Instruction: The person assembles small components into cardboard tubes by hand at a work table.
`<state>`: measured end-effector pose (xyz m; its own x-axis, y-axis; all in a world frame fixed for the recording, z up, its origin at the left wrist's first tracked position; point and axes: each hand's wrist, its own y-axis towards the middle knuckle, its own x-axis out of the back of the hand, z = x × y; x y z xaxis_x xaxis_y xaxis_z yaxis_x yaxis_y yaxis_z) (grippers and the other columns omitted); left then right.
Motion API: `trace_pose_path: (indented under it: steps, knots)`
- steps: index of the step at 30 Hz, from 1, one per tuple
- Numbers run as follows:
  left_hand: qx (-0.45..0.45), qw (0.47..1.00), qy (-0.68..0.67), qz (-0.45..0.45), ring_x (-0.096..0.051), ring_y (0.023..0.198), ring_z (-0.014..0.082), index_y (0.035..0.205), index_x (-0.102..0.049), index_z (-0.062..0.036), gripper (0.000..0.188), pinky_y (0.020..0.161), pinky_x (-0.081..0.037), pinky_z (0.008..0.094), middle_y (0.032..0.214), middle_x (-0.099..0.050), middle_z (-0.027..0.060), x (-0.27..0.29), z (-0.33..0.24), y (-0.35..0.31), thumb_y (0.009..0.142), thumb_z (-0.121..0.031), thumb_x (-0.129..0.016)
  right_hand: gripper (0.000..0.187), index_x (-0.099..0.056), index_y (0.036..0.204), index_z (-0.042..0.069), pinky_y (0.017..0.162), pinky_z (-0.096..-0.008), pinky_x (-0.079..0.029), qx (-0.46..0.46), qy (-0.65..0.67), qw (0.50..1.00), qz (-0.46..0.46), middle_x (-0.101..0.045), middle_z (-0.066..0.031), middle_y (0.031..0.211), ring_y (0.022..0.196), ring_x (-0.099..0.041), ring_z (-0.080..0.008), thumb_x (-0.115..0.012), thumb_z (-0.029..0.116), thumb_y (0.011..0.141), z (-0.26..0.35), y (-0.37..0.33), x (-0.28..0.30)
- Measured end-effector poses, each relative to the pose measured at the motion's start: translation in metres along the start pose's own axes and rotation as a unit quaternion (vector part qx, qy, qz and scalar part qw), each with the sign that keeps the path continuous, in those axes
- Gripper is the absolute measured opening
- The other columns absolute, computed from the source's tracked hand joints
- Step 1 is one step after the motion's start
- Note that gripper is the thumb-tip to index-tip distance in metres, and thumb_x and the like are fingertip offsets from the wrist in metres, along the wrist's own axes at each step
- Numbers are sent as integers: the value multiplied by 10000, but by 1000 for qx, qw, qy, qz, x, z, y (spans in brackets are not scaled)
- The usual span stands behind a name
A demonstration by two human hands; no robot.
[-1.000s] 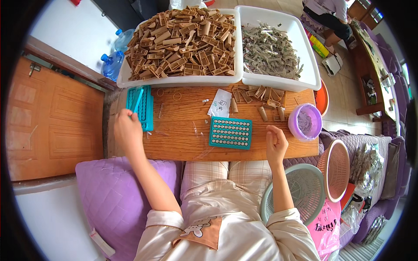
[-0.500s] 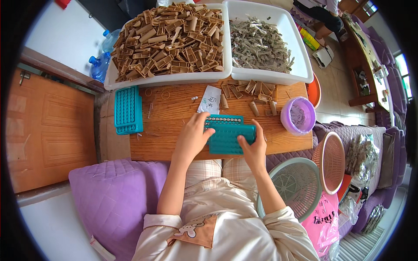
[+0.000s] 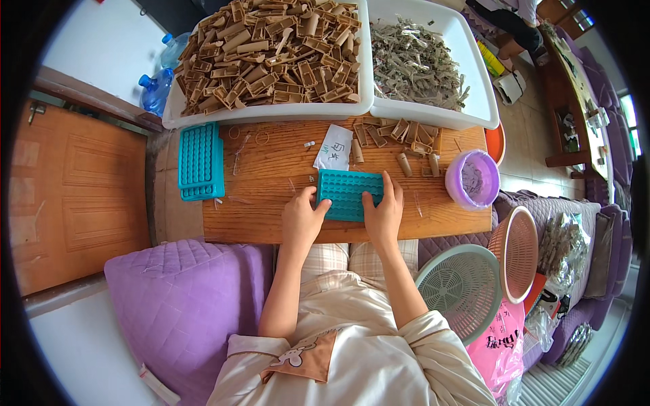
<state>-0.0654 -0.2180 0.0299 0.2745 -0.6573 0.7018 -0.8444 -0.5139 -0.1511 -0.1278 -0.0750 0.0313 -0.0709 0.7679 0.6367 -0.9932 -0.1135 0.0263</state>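
Both forearms reaching up from the lower edge, over the lap, onto the wooden bench (image 3: 271,203). Left hand (image 3: 301,220) resting flat-ish, thumb touching the left edge of a teal pegged tray (image 3: 349,193), fingers loosely curled, not closed around it. Right hand (image 3: 384,215) pressed against the tray's right side, fingers (image 3: 389,186) spread over its top corner. Tray lying flat near the bench's front edge, between the hands. Second teal tray stack (image 3: 200,161) well apart at left. Purple bowl (image 3: 472,179) at right; brown pieces (image 3: 406,135) scattered just beyond.

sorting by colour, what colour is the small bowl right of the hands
Light purple bowl, best seen in the head view.
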Motion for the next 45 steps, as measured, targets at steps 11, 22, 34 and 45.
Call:
trace_pose_path:
  steps: [11,22,34,45]
  knots:
    - [50,998,-6,33,-592,746,269,945,-544,3,392,671,-453,357,809,-610,141,4,-13,7,661,-239,-666,644,-385,1214,-35,777,-343,-435,-90,14,994,59,-531,-203,1045,904,-541,-321,-652,149,658,-11,20,13]
    - [83,993,0,83,-566,766,291,899,-517,-16,351,676,-442,379,813,-583,131,1,-12,9,642,-221,-641,494,-501,1033,-74,718,-351,-465,-87,-69,976,185,-585,-210,900,833,-575,-320,-655,168,630,-6,47,25]
    - [77,993,10,86,-552,797,310,881,-505,2,346,695,-437,385,842,-569,163,0,-12,10,638,-206,-634,560,-492,1053,-44,776,-352,-440,-109,-100,970,192,-568,-220,959,908,-552,-319,-679,251,615,5,48,27]
    - [66,993,0,96,-557,737,289,855,-513,11,356,665,-438,358,778,-570,148,0,-9,14,610,-209,-646,437,-563,986,-64,678,-271,-454,-210,159,944,201,-611,-141,880,755,-589,-178,-677,139,617,-15,52,30]
